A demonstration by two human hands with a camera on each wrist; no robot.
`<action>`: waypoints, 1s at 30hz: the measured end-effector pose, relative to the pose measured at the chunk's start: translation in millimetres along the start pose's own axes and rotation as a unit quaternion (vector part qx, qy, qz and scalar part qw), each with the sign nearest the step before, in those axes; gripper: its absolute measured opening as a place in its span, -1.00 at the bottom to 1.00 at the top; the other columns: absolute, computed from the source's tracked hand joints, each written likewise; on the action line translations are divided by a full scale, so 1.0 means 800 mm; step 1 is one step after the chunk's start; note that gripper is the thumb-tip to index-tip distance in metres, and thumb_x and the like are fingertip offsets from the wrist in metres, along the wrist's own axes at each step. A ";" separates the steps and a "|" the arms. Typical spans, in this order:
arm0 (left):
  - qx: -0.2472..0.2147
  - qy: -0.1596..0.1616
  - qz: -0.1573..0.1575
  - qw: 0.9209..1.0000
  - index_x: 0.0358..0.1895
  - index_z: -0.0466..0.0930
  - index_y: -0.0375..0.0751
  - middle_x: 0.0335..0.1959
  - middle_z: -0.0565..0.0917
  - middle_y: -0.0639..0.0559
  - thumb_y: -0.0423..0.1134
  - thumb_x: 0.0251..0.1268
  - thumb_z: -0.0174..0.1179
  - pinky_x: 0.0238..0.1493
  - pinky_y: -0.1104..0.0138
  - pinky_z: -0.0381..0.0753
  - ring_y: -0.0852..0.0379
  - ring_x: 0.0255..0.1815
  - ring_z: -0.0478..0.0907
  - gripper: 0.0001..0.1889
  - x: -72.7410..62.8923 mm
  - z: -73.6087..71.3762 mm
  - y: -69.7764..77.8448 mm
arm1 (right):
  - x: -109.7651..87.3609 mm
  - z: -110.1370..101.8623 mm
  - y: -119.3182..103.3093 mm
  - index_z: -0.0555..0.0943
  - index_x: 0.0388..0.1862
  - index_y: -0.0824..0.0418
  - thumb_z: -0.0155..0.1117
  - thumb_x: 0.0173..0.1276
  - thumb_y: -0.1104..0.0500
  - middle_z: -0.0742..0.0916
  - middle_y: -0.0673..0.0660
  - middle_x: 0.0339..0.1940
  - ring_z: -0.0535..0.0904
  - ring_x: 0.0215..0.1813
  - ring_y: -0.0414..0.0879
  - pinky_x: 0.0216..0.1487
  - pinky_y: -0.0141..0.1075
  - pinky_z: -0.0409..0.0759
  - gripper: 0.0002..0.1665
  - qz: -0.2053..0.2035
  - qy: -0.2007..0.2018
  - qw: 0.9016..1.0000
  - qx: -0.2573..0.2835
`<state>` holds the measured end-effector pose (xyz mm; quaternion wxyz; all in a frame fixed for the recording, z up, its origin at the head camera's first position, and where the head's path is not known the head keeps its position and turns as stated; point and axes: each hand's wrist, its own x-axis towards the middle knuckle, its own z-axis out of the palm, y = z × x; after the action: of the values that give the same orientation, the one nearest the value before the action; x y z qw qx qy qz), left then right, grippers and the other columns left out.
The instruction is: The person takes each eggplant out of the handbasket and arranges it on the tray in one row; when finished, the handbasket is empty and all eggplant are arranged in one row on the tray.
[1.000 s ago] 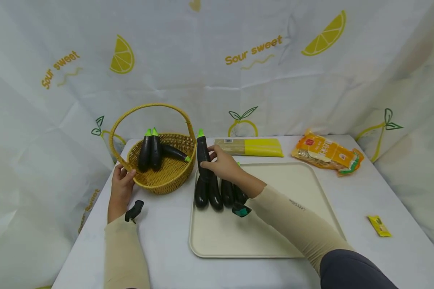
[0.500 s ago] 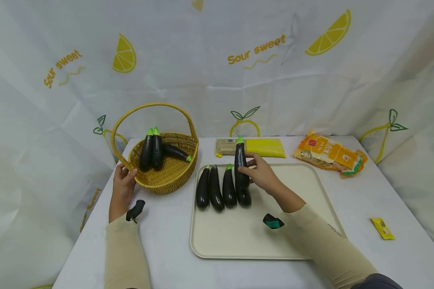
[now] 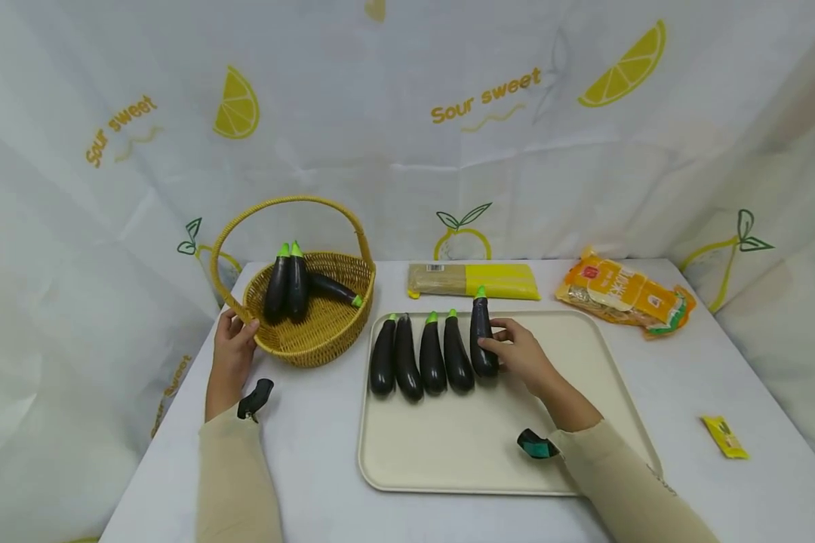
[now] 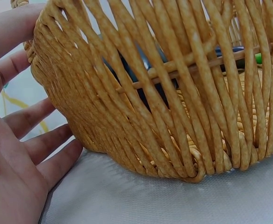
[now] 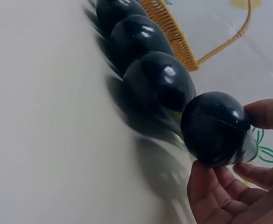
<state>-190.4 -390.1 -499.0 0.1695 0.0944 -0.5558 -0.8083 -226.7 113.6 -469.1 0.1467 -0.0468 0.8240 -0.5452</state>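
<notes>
In the head view my right hand (image 3: 521, 356) pinches a dark purple eggplant (image 3: 482, 339) by its side, thumb against fingers. The right wrist view shows this eggplant (image 5: 216, 128) end-on, with its shadow on the tray (image 3: 441, 460) beneath. Several more eggplants (image 3: 432, 358) lie in a row on the tray to its left, green stems away from me. My left hand (image 3: 232, 354) holds the near left side of a wicker basket (image 3: 315, 351); up close, its fingers (image 4: 52, 140) lie along the woven wall. Three eggplants (image 3: 297, 290) are inside the basket.
Behind the tray lies a flat yellow and tan packet (image 3: 475, 280). An orange food bag (image 3: 625, 294) lies at the back right, and a small yellow sachet (image 3: 724, 437) sits right of the tray. The basket's tall handle (image 3: 292, 200) arches upward.
My right hand has carried the eggplant rightward, from above the row's left end to just past its right end. The left hand has stayed at the basket.
</notes>
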 end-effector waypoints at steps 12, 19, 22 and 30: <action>-0.004 -0.004 0.005 1.000 0.16 0.36 -0.02 0.29 0.35 -0.04 -0.45 0.36 0.15 0.07 0.38 0.43 0.07 0.15 0.37 -0.61 0.001 0.001 0.000 | -0.015 -0.004 0.009 0.40 0.30 0.39 0.23 0.39 -0.05 0.61 0.32 0.06 0.54 -0.27 -0.01 -0.29 -0.21 0.57 -0.31 0.008 -0.039 0.994 -0.103; -0.013 0.006 0.007 1.000 0.19 0.34 -0.07 0.27 0.37 -0.05 -0.48 0.36 0.14 0.05 0.37 0.45 0.09 0.12 0.39 -0.59 -0.002 0.000 -0.003 | -0.012 -0.003 0.006 0.44 0.27 0.39 0.18 0.44 -0.04 0.60 0.32 0.10 0.57 -0.18 0.01 -0.20 -0.17 0.59 -0.37 0.003 -0.045 0.992 -0.121; -0.018 -0.001 0.009 1.000 0.19 0.33 -0.08 0.24 0.38 -0.04 -0.48 0.37 0.13 0.04 0.37 0.45 0.10 0.11 0.40 -0.59 -0.005 -0.001 -0.004 | -0.011 -0.003 0.005 0.46 0.26 0.40 0.17 0.45 -0.02 0.62 0.32 0.08 0.58 -0.18 0.01 -0.20 -0.16 0.59 -0.40 -0.001 -0.049 0.991 -0.126; -0.007 0.006 0.011 1.000 0.19 0.35 -0.04 0.25 0.38 -0.04 -0.46 0.37 0.14 0.05 0.39 0.45 0.08 0.14 0.38 -0.59 -0.005 0.002 0.000 | -0.005 -0.013 0.002 0.47 0.22 0.45 0.17 0.46 -0.01 0.65 0.32 0.04 0.60 -0.23 -0.03 -0.25 -0.20 0.61 -0.41 -0.008 -0.056 0.990 -0.133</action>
<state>-187.3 -387.2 -498.5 0.1823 0.0914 -0.5502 -0.8098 -226.0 124.5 -466.3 0.1804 -0.1029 0.8792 -0.4288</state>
